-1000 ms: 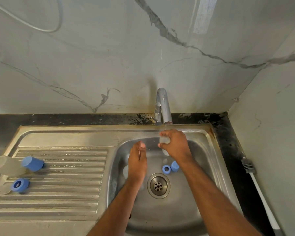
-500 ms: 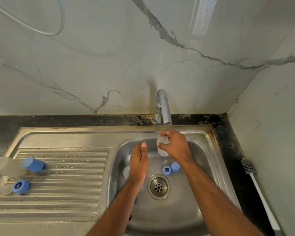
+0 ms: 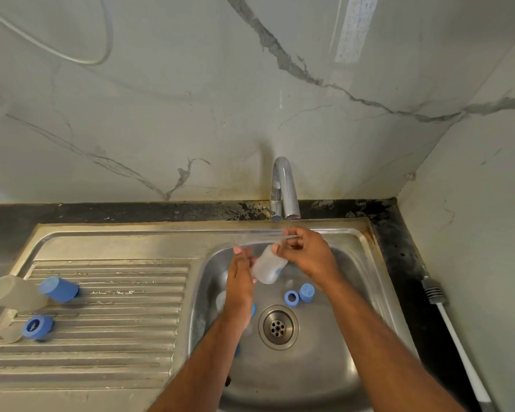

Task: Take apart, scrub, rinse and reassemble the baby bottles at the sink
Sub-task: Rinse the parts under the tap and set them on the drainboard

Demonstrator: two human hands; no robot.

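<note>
Sink (image 3: pixel 351 242) fills lower centre of frame w/ tap (image 3: pixel 286 185) above. Clear bottle body (image 3: pixel 268 266) sits mid-frame under the thin stream: right hand (image 3: pixel 306 254) pinches its upper end, left hand (image 3: pixel 241 281) w/ straight fingers touches its side. Prob. light, stiff, wet-slippery; best gripped round the barrel.

One view only, head-worn, wide-angle. Looking forward and steeply down from above the sink (image 3: pixel 280 391), close over both forearms. Facing the marble wall (image 3: pixel 191 114), tap (image 3: pixel 284 185) near centre. Taking in the drainboard (image 3: pixel 101 316) at left, side wall at right. Edges bowed by the lens.
</note>
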